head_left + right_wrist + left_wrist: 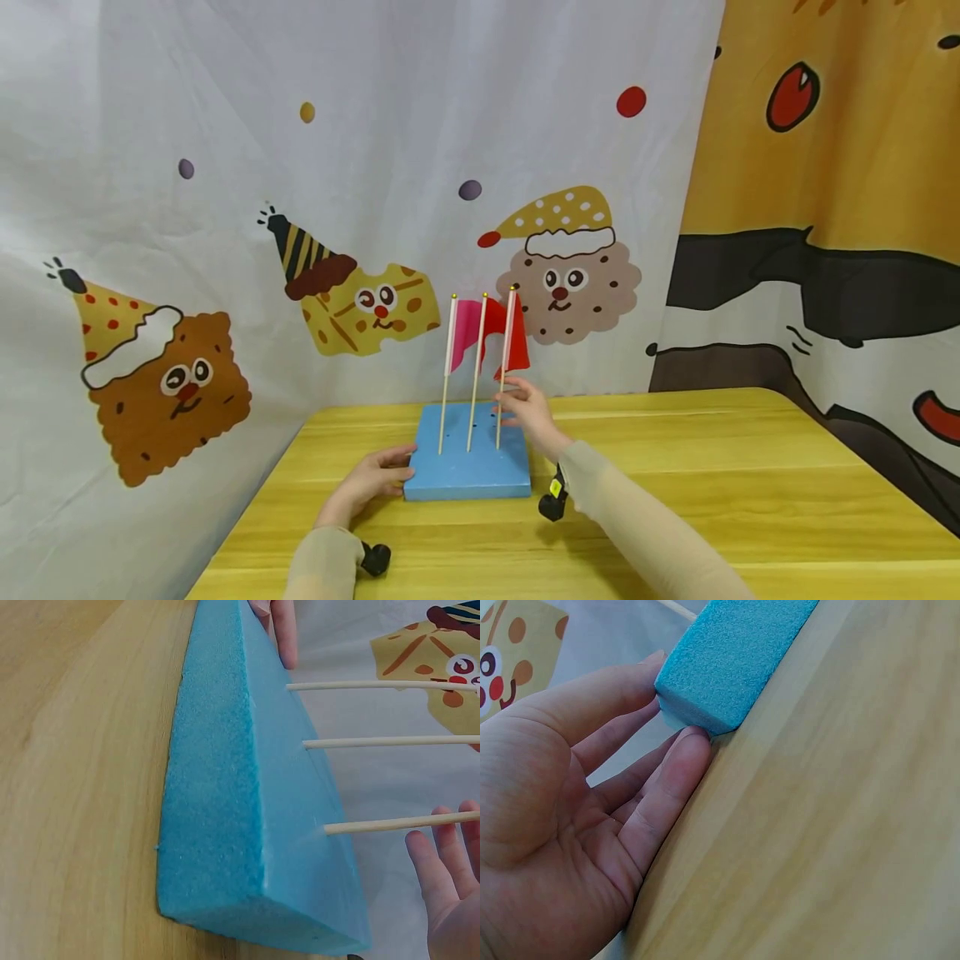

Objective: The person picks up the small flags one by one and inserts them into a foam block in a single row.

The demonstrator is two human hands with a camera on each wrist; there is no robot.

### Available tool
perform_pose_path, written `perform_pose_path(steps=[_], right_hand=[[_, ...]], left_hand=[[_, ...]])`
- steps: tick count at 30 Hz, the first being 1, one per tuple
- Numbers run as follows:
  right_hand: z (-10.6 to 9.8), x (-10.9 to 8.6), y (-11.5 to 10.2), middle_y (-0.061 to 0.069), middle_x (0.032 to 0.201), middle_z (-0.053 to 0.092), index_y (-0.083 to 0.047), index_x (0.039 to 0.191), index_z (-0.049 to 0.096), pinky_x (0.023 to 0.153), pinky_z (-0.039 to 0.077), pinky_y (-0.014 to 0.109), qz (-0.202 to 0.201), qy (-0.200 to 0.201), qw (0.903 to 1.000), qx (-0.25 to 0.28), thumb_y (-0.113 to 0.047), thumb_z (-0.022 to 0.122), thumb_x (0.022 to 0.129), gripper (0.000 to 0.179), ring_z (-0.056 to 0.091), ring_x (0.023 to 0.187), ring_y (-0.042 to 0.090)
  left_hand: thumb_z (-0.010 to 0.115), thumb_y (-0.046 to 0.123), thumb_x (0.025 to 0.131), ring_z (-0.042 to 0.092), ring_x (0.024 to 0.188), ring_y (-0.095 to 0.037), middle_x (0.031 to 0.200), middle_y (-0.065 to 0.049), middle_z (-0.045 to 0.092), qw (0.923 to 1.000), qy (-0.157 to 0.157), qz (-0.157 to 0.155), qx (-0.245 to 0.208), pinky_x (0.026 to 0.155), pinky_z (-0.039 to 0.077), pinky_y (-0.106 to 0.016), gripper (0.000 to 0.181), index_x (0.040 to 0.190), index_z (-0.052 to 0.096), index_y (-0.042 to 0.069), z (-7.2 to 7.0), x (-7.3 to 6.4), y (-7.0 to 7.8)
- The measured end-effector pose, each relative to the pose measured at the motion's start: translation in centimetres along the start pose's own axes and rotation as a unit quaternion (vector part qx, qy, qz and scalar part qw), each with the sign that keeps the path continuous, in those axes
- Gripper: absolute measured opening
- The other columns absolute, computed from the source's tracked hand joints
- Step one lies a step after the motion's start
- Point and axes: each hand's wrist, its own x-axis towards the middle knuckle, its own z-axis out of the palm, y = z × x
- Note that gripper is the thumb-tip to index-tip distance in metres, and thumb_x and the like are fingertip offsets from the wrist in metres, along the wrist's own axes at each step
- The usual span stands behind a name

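A light blue foam block (468, 475) lies on the table with three thin wooden sticks standing upright in it. The left stick bears a pink flag (466, 327); a red flag (494, 318) hangs on the middle one and another red flag (518, 346) on the right one. My left hand (371, 482) touches the block's left side, its fingertips and thumb against the corner in the left wrist view. Around the right wooden stick (397, 823), my right hand (528, 412) has its fingers spread; whether they touch the stick I cannot tell.
The yellow wooden table (675, 467) extends to both sides of the block. Behind it hangs a white cloth (390, 100) printed with cartoon biscuits and cheese. Small dark holes (475, 425) show in the block's top behind the sticks.
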Motion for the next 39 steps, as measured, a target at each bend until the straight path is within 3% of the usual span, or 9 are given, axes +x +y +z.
perform_pose_path(steps=[7, 11, 15, 23, 29, 33, 37, 39], right_hand=[[-0.6, -0.2, -0.3, 0.018, 0.109, 0.065, -0.001, 0.134, 0.051, 0.084, 0.052, 0.054, 0.012, 0.018, 0.9997, -0.007, -0.009, 0.063, 0.095, 0.041, 0.063, 0.100, 0.044], [-1.5, -0.2, -0.3, 0.020, 0.113, 0.063, -0.002, 0.133, 0.053, 0.089, 0.047, 0.059, 0.010, 0.010, 0.9997, -0.019, -0.013, 0.065, 0.094, 0.042, 0.064, 0.097, 0.038], [-3.0, -0.6, -0.4, 0.022, 0.117, 0.061, -0.004, 0.134, 0.053, 0.091, 0.044, 0.060, 0.007, -0.005, 0.9996, -0.028, -0.015, 0.066, 0.094, 0.044, 0.059, 0.106, 0.046], [-7.0, -1.1, -1.2, 0.026, 0.120, 0.058, -0.005, 0.135, 0.053, 0.089, 0.047, 0.058, 0.007, 0.008, 0.9976, -0.068, -0.017, 0.063, 0.096, 0.042, 0.056, 0.109, 0.049], [-10.2, -1.9, -3.3, 0.017, 0.111, 0.064, -0.002, 0.135, 0.052, 0.087, 0.050, 0.055, 0.009, 0.021, 0.9942, -0.105, -0.018, 0.060, 0.098, 0.041, 0.060, 0.106, 0.043], [-12.6, -1.9, -3.9, 0.025, 0.116, 0.061, -0.001, 0.136, 0.051, 0.087, 0.050, 0.054, 0.015, 0.029, 0.9908, -0.131, -0.021, 0.058, 0.099, 0.042, 0.059, 0.107, 0.044], [-15.5, -1.6, -3.6, 0.029, 0.126, 0.055, 0.001, 0.135, 0.052, 0.087, 0.051, 0.051, 0.012, 0.024, 0.9817, -0.189, -0.028, 0.058, 0.099, 0.046, 0.062, 0.103, 0.037], [-16.6, -1.7, -3.8, 0.028, 0.125, 0.057, 0.002, 0.133, 0.054, 0.086, 0.051, 0.051, 0.006, 0.019, 0.9724, -0.232, -0.028, 0.058, 0.099, 0.045, 0.063, 0.100, 0.033]], left_hand=[[0.067, 0.017, 0.094, 0.055, 0.113, -0.028, 0.142, -0.029, 0.040, 1.0000, -0.002, 0.000, 0.001, 0.080, 0.054, -0.040, 0.059, 0.145, 0.044, 0.000, 0.0, 0.1, 0.0], [0.067, 0.019, 0.093, 0.055, 0.114, -0.029, 0.143, -0.028, 0.040, 1.0000, -0.003, -0.003, 0.004, 0.080, 0.054, -0.040, 0.059, 0.145, 0.044, 0.001, 0.1, 0.2, 0.0], [0.067, 0.020, 0.094, 0.054, 0.116, -0.031, 0.143, -0.028, 0.040, 1.0000, -0.007, -0.001, 0.006, 0.081, 0.054, -0.039, 0.059, 0.145, 0.044, 0.001, 0.2, 0.3, 0.0], [0.066, 0.020, 0.094, 0.055, 0.115, -0.033, 0.143, -0.029, 0.039, 0.9999, -0.010, 0.004, 0.011, 0.083, 0.054, -0.040, 0.059, 0.145, 0.044, 0.001, -0.2, 0.4, -0.2], [0.066, 0.019, 0.095, 0.056, 0.114, -0.031, 0.144, -0.029, 0.038, 0.9998, -0.019, 0.000, -0.003, 0.083, 0.053, -0.041, 0.060, 0.145, 0.042, -0.001, -0.4, 0.8, 0.1], [0.064, 0.018, 0.096, 0.057, 0.108, -0.025, 0.141, -0.027, 0.041, 0.9995, -0.024, -0.008, -0.017, 0.083, 0.053, -0.040, 0.060, 0.146, 0.040, -0.002, -0.6, 0.6, 0.4], [0.060, 0.020, 0.098, 0.058, 0.104, -0.025, 0.137, -0.027, 0.045, 0.9993, -0.037, -0.003, 0.010, 0.083, 0.053, -0.040, 0.059, 0.146, 0.037, -0.006, -1.4, 0.6, 0.9], [0.057, 0.018, 0.099, 0.059, 0.103, -0.031, 0.135, -0.031, 0.046, 0.9987, -0.036, 0.002, 0.037, 0.082, 0.053, -0.042, 0.057, 0.145, 0.036, -0.008, -2.1, 0.7, 1.6]])
